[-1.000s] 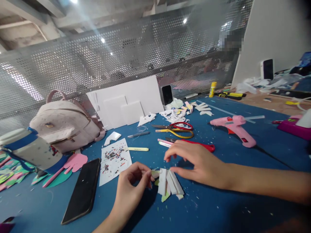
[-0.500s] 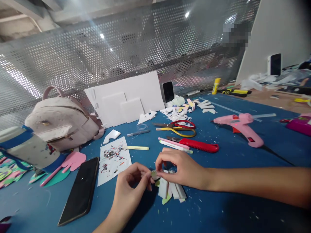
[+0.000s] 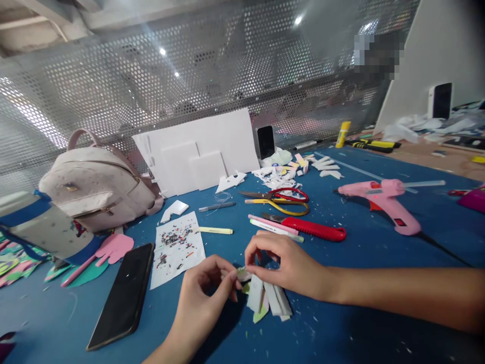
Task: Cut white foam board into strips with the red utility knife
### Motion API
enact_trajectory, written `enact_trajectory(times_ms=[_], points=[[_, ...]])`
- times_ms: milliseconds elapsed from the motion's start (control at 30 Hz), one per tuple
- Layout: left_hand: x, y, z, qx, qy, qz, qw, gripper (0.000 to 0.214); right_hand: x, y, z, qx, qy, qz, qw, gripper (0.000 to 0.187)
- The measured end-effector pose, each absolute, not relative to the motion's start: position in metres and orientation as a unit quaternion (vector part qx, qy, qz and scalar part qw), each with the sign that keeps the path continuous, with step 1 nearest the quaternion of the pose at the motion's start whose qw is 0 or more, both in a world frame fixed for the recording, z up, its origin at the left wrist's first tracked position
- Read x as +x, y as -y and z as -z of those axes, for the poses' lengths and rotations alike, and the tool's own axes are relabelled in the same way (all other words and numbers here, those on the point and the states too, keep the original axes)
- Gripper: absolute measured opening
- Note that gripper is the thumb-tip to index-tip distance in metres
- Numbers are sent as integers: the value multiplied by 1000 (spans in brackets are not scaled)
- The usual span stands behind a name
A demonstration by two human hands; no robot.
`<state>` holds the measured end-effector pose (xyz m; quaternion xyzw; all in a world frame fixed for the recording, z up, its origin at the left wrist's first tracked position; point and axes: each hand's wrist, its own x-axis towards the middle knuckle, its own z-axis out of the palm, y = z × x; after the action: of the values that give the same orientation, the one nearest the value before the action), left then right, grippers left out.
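Between my two hands is a small pale green scrap of paper or foam [image 3: 243, 274]. My left hand [image 3: 206, 290] pinches its left end between thumb and fingers. From the other side, my right hand [image 3: 278, 260] pinches its right end, thumb against forefinger. Just below my right hand lies a little cluster of white strips [image 3: 273, 299], with a yellow-green piece [image 3: 261, 314] under them. Part of the cluster is hidden by my right hand.
A red utility knife [image 3: 314, 228], marker pens [image 3: 273, 225] and red-and-yellow-handled scissors [image 3: 280, 198] lie beyond my hands. On the right rests a pink glue gun [image 3: 386, 199] with its cable. A black phone [image 3: 123, 296] and a crumb-covered sheet [image 3: 176, 270] lie left.
Both hands stay nearly in place, still pinching the scrap. The view has shifted slightly, so things on the right appear farther right.
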<state>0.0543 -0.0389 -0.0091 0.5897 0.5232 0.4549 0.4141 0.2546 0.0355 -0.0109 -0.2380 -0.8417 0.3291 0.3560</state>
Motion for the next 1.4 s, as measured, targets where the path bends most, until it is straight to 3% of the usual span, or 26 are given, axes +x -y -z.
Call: enact_trajectory(times_ms=[700,1400], points=[[55,38,11,600,-521,-448,410,22,254,-35,13,-221,844,-327,362,13],[56,38,9,614,-533,-427,396,24,254,-34,11,-199,852,-307,375,10]])
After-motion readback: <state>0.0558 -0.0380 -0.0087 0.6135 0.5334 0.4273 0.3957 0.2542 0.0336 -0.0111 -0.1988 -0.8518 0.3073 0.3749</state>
